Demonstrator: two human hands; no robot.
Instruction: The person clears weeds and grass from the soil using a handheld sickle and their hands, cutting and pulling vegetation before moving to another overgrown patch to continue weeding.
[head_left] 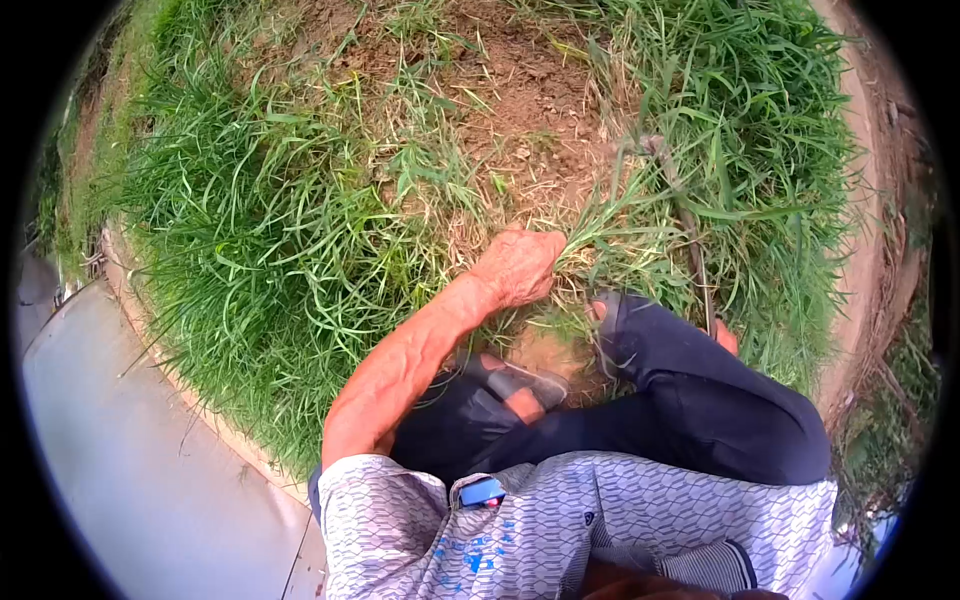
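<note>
My left hand [522, 268] is closed around the base of a bunch of grass [612, 222], whose long blades fan out to the right. My right hand [728, 338] shows only in part beyond my bent knee, at the lower end of a long, thin hand tool [698, 262]. The tool's rod runs up through the grass to a blurred, brownish head [655, 148]; its exact kind is unclear. The fingers of the right hand are mostly hidden. Cut or flattened stalks and dry grass lie around the left hand.
Tall green grass [240, 220] stands on the left and more grass [760, 110] on the right. Bare reddish soil [530, 95] lies ahead. A pale paved surface [150, 410] borders the left, an earthen edge [865, 200] the right. My legs [710, 410] are folded close by.
</note>
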